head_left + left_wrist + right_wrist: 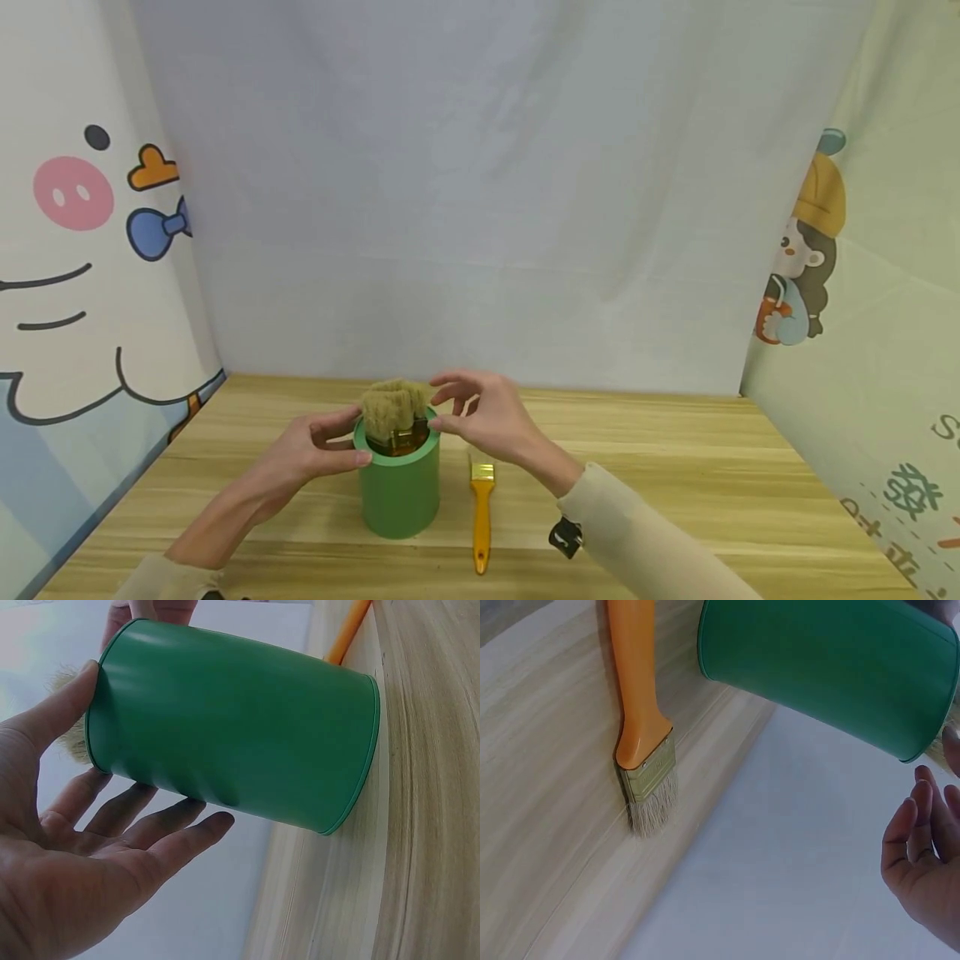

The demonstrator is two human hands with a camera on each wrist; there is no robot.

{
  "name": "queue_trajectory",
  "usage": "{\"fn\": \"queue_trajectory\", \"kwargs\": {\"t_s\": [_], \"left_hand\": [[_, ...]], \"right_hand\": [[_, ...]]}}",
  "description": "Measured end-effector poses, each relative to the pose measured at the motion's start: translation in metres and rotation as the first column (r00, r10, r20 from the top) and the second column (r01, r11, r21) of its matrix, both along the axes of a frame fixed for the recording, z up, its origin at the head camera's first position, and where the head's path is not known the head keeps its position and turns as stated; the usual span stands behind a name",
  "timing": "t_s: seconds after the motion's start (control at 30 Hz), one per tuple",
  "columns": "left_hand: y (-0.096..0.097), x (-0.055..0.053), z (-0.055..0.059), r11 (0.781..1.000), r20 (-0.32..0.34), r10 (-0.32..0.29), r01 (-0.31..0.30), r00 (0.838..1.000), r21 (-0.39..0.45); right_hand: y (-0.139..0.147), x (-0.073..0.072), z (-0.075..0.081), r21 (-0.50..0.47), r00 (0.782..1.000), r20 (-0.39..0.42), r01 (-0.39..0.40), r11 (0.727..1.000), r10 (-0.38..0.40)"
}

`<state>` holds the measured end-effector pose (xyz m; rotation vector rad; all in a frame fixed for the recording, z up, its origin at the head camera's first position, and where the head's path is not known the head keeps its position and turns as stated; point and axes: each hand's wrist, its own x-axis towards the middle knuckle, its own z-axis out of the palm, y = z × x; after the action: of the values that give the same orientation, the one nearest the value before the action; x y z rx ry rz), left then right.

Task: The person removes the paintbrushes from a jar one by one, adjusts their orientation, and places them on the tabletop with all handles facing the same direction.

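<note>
A green cylindrical container [400,500] stands upright on the wooden table, with paintbrushes [387,410] in it, pale bristles up above the rim. My left hand [309,448] holds the container near its top: the thumb lies at the rim and the fingers reach round the far side, as the left wrist view shows. At the right of the rim is my right hand [491,418], its thumb right by the rim and bristles and its other fingers loosely bent. A paintbrush with an orange handle [482,525] lies right of the container, bristles pointing away from me.
The wooden table [637,475] runs back to a plain pale cloth [480,208]. Cloths with printed cartoon figures hang at the left and right sides. A small black object [566,537] sits at my right sleeve.
</note>
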<state>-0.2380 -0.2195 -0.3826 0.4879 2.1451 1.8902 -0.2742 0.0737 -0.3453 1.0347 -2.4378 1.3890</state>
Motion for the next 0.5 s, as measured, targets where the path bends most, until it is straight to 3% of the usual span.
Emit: {"fn": "queue_trajectory", "kwargs": {"t_s": [0.5], "left_hand": [[-0.002,0.000,-0.001,1.000,0.011,-0.014,0.014,1.000,0.004]], "right_hand": [[-0.019,-0.004,0.001,0.096,1.000,-0.012,0.029,0.995,-0.028]]}}
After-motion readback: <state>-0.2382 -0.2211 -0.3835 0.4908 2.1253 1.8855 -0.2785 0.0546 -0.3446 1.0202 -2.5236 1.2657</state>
